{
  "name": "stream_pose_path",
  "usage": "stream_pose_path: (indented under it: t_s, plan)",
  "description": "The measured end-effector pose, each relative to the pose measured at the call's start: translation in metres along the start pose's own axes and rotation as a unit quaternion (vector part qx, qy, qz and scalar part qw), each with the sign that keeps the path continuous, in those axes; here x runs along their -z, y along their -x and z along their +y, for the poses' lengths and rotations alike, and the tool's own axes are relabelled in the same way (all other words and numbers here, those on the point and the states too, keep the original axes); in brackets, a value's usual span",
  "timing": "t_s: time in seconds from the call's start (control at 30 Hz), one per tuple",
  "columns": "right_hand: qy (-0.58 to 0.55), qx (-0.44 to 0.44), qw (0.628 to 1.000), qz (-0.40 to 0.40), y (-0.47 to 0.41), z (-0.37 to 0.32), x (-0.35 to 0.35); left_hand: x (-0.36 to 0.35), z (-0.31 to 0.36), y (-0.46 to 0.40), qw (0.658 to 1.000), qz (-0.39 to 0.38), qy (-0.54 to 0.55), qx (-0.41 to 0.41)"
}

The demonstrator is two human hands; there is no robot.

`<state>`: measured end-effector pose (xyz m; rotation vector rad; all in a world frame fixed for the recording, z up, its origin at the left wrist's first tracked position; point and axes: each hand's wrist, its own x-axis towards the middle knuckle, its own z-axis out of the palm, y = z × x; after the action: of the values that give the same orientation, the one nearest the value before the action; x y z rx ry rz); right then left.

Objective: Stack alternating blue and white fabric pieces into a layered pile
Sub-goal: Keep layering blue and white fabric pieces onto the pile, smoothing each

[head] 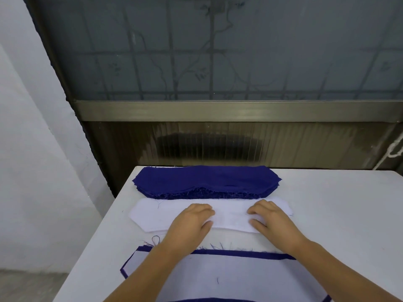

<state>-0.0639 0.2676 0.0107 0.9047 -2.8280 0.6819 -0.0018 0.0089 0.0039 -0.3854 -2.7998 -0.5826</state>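
Now both hands, left (192, 221) and right (270, 219), press flat on the white pile (231, 216) mid-desk (327, 203), probably to separate one piece.

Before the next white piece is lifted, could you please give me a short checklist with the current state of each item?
1. Both hands on the white pile: ok, the left hand and right hand rest on it.
2. Only one white piece gripped: cannot tell, the fingers hide the edge.
3. Layered pile ready to take a blue piece next: ok, white lies on top with a blue rim showing.
4. Blue pile within reach: ok, just beyond the white pile.
5. Loose threads off the layered pile: not ok, a blue thread lies on its white top.
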Motion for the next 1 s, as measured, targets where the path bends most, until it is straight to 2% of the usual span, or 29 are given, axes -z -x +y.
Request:
stream_pose_path:
  t_s: [0.3, 0.53, 0.67, 0.83, 1.0]
  plan:
    - [-0.066, -0.045, 0.997, -0.016, -0.013, 0.001, -0.001, -0.016, 0.005, -0.02, 0.999, -0.003, 0.016, 0.044]
    - [-0.082, -0.067, 0.992, -0.068, -0.019, 0.004, 0.011, -0.01, 0.011, -0.032, 0.999, -0.003, -0.015, 0.031]
    - [-0.117, -0.084, 0.989, -0.043, -0.017, -0.006, 0.01, -0.008, 0.012, -0.036, 0.999, -0.008, -0.007, 0.046]
    - [0.006, -0.037, 0.999, -0.006, -0.018, -0.029, -0.003, -0.007, 0.018, -0.037, 0.998, 0.025, -0.022, 0.054]
    - [0.057, -0.008, 0.998, 0.037, -0.013, -0.025, -0.002, -0.003, 0.013, -0.026, 0.997, 0.034, -0.048, 0.045]
